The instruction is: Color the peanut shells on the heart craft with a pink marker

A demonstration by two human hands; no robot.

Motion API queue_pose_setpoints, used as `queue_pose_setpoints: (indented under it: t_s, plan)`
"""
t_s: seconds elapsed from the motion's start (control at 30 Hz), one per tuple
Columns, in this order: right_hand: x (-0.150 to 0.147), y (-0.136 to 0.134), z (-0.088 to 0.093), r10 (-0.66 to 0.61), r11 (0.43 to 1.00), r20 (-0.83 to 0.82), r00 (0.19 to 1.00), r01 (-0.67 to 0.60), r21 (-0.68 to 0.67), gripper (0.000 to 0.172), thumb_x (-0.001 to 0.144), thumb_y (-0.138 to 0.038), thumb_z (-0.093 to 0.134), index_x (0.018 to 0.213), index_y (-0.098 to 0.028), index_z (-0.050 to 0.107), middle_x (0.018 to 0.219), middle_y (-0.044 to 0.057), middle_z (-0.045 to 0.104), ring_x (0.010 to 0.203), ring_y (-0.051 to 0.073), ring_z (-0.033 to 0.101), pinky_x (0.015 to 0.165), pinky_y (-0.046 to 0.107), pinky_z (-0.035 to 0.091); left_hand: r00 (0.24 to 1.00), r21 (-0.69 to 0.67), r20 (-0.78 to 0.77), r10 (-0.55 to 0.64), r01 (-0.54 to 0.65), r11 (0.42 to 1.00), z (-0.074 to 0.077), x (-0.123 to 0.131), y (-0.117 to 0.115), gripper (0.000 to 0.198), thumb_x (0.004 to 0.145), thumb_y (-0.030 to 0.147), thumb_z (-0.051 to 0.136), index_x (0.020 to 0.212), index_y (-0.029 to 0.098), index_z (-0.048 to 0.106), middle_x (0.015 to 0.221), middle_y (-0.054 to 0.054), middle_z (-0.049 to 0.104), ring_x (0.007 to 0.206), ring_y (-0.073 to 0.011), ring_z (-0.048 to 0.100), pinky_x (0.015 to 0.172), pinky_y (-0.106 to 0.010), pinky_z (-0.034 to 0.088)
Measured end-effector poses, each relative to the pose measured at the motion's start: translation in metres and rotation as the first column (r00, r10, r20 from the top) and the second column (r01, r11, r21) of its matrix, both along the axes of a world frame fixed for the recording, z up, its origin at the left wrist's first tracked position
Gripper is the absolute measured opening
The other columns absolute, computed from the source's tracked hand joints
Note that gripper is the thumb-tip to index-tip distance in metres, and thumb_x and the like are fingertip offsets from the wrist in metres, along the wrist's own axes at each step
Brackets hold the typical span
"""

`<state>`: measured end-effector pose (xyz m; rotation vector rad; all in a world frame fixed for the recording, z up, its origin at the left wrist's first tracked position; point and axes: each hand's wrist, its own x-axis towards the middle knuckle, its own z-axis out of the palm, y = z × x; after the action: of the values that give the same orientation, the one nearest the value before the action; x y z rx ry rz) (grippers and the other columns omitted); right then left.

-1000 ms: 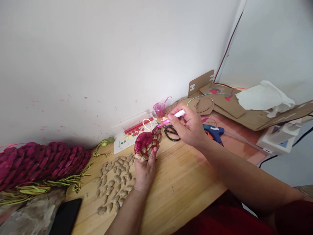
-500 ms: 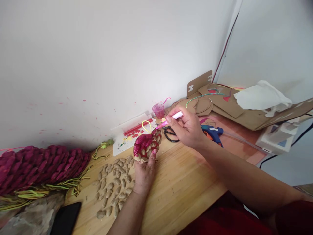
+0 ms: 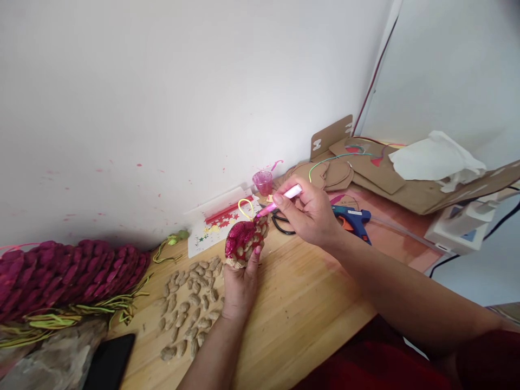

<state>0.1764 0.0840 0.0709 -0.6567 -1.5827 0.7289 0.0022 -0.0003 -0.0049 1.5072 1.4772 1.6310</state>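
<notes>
A round ornament, covered with peanuts and partly coloured magenta, is held up above the table, just in front of the white sheet strewn with small stars. It is grasped from below by the left hand, with the thumb laid over its face. A pink-and-white brush is pinched in the fingers of the right hand, to the right of the sheet; its tip is set against the ornament's upper edge, close by a yellow loop.

Loose peanuts are scattered in front of the sheet. A stack of magenta pieces is seen to the sheet's left. A clear, pink-stained cup is placed by the sheet's far right corner. Well to the right of the sheet, a blue glue gun is partly hidden by the right hand, and cardboard is piled beyond.
</notes>
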Motion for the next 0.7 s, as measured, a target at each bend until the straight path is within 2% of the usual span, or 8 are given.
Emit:
queue_pose_setpoints:
  t_s: [0.23,0.47,0.6,0.7]
  plan:
    - [0.001,0.001,0.004,-0.093,0.995,0.016,0.996,0.094,-0.035,0.028,0.096,-0.046,0.07,0.088,-0.022,0.057,0.068,-0.004,0.056,0.056,0.011,0.047,0.054,0.026,0.038,1.0,0.005,0.019,-0.018,0.018,1.0,0.001,-0.002,0.0,0.04,0.092,0.052,0.073,0.114,0.018,0.078,0.114,-0.014,0.081,0.116,-0.0295,0.075,0.112,-0.043,0.053]
    - [0.0,0.001,0.001,-0.033,0.999,-0.001,0.999,0.033,-0.041,0.022,0.099,-0.043,0.065,0.094,-0.023,0.058,0.078,0.001,0.069,0.066,0.015,0.061,0.06,0.028,0.047,1.0,-0.011,-0.011,-0.027,0.026,1.0,0.004,-0.006,-0.003,0.029,0.093,0.045,0.073,0.109,0.021,0.079,0.116,-0.012,0.08,0.124,-0.0294,0.07,0.12,-0.047,0.043]
    - [0.0,-0.003,0.004,-0.022,0.999,0.005,1.0,0.022,0.034,0.017,0.099,-0.036,0.066,0.093,-0.023,0.059,0.074,-0.001,0.069,0.063,0.014,0.061,0.059,0.027,0.046,0.982,-0.129,0.189,0.0,0.025,0.991,0.006,-0.004,-0.008,0.028,0.086,0.047,0.081,0.1,0.023,0.078,0.1,-0.01,0.08,0.117,-0.0309,0.072,0.108,-0.046,0.054]
    - [-0.001,-0.007,0.006,-0.059,0.989,0.025,0.998,0.055,0.134,0.011,0.098,-0.03,0.066,0.092,-0.022,0.061,0.075,-0.001,0.068,0.065,0.013,0.062,0.06,0.026,0.048,0.93,-0.168,0.366,0.022,0.043,0.985,0.008,-0.001,-0.01,0.024,0.081,0.045,0.086,0.09,0.024,0.076,0.089,-0.008,0.078,0.113,-0.0297,0.073,0.097,-0.041,0.059]
